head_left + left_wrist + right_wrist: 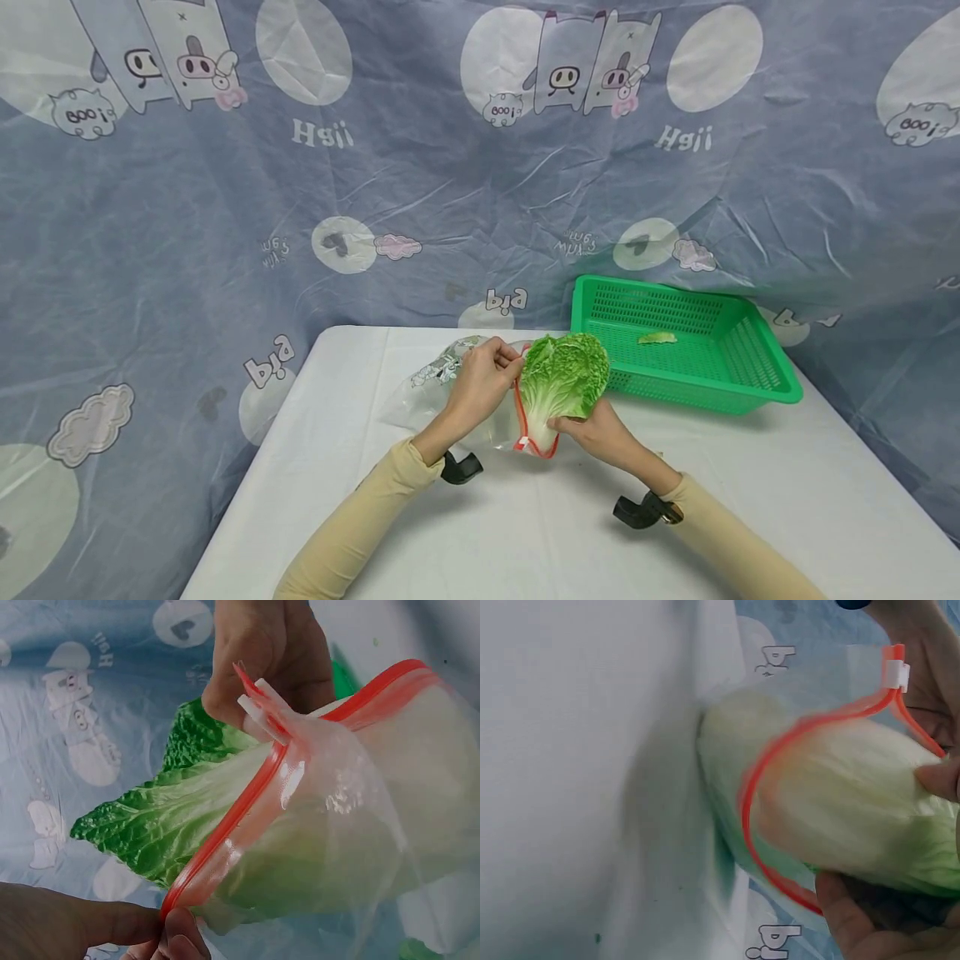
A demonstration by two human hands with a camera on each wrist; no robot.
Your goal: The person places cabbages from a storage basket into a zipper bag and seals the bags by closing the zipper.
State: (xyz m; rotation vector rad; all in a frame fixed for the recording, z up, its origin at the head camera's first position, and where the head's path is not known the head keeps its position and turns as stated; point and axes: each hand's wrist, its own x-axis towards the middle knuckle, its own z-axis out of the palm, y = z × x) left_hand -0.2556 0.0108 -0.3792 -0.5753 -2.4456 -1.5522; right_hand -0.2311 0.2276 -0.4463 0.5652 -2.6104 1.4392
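Note:
A napa cabbage (566, 379), green and crinkled at the top with a white base, is partly inside a clear zip bag (427, 408). My right hand (600, 433) holds the cabbage, thumb across its pale stem and fingers behind. With thumb and fingertips, my left hand (483, 379) pinches the bag's red zip edge (225, 825) at the far end of the mouth. The white slider (895, 675) sits at the near end of that mouth. Through the plastic in the left wrist view, the pale base shows inside while leafy tips stick out.
Behind and right of my hands stands a green perforated basket (697, 387) with a small leaf scrap (657, 337) in it. White cloth covers the table (510, 533). A patterned blue-grey curtain (420, 183) hangs at the table's back edge.

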